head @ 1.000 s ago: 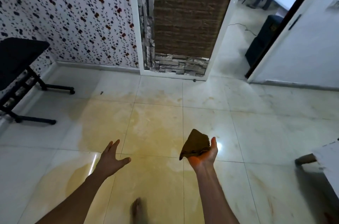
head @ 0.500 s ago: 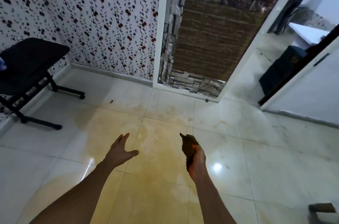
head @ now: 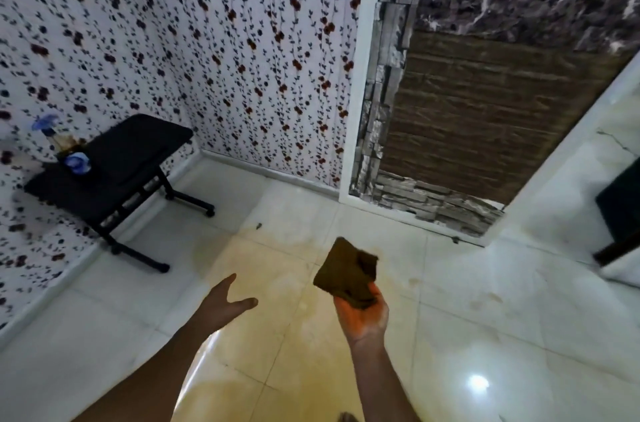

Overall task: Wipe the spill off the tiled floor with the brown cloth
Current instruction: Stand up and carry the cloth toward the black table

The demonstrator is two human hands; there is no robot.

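Right hand point(head: 363, 312) is gripping the folded brown cloth point(head: 346, 269), holding it up above the yellowish spill point(head: 263, 283) on the tiled floor point(head: 502, 300). Left hand point(head: 221, 304) is hovering empty, fingers spread.

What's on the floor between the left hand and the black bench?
In the head view, only tile lies between the left hand and the bench: yellowish spill nearest the hand, then bare pale floor up to the bench's feet. No loose object there.
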